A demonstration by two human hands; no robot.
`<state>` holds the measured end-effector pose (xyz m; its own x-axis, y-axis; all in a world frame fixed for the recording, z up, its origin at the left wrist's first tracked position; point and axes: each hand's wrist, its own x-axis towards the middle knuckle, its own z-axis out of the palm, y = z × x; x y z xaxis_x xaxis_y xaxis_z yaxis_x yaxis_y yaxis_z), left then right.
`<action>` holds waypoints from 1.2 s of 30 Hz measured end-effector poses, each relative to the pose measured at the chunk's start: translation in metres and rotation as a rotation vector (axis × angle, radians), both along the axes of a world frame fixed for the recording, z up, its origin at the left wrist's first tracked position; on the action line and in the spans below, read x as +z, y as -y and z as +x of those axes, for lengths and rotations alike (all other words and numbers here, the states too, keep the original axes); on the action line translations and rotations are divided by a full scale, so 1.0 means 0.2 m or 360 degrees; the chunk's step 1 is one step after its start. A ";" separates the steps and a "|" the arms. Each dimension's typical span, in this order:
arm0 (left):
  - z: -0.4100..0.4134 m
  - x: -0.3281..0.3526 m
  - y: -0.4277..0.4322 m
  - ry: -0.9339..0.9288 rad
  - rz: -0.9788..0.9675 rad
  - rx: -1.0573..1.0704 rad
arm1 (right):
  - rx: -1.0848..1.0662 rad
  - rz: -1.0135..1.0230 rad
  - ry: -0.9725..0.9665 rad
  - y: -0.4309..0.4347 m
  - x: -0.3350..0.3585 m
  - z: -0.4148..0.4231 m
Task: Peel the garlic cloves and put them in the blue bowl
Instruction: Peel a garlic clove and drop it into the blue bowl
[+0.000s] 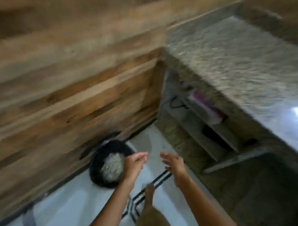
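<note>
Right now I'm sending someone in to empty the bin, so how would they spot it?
Find the wooden wall on the left and follow it down to the pale floor. The bin sits at its foot, just beyond the left hand: round, black, with pale scraps inside, the only dark round thing on the floor.

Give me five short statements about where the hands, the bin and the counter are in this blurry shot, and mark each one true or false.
1. A black bin stands on the floor beside the wooden wall. True.
2. The left hand is over the bin's rim. True.
3. The right hand holds a blue bowl. False: it is open with nothing in its grip, and no blue bowl is in view.
4. The stone counter is on the left of the view. False: it is on the right.
5. A bare foot shows on the pale floor between the arms. True.
</note>
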<state>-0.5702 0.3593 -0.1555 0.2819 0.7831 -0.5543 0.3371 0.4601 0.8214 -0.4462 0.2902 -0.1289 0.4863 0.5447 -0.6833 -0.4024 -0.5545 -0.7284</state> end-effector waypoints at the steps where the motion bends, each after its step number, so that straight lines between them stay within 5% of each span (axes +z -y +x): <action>1: 0.13 0.10 0.08 0.0041 -0.0008 -0.0134 | -0.0118 0.0014 0.0063 0.14 0.10 0.08; 7: 1.16 0.64 0.68 0.0324 0.0215 -0.1035 | -0.0756 0.0142 0.0678 1.01 0.52 0.75; 12: 1.93 0.77 1.29 0.0394 0.0500 -0.1588 | -0.1152 -0.0012 0.0985 1.68 0.58 1.26; 17: 2.51 0.66 1.53 0.0017 0.1109 -0.1427 | -0.1141 -0.0153 0.1151 2.09 0.51 1.73; 25: 2.79 0.57 1.54 -0.0396 0.1462 -0.1640 | -0.0869 -0.0014 0.0975 2.11 0.41 2.20; 29: 2.84 0.64 1.54 -0.0397 0.1275 -0.1527 | -0.0808 0.0046 0.0952 2.05 0.41 2.28; 31: 2.93 0.73 1.52 -0.0178 0.1013 -0.1327 | -0.0853 0.0034 0.1197 2.11 0.46 2.31; 34: 3.20 0.87 1.42 0.0032 0.1056 -0.1144 | -0.0980 -0.0392 0.1738 2.31 0.50 2.42; 36: 3.38 0.89 1.36 -0.0093 0.1150 -0.1251 | -0.0744 -0.0868 0.1676 2.50 0.48 2.51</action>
<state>0.1052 0.0876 0.0233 0.8386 0.5414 -0.0607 0.3749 -0.4927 0.7853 0.0553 -0.2100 -0.0326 0.9963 -0.0527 0.0680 -0.0080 -0.8437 -0.5367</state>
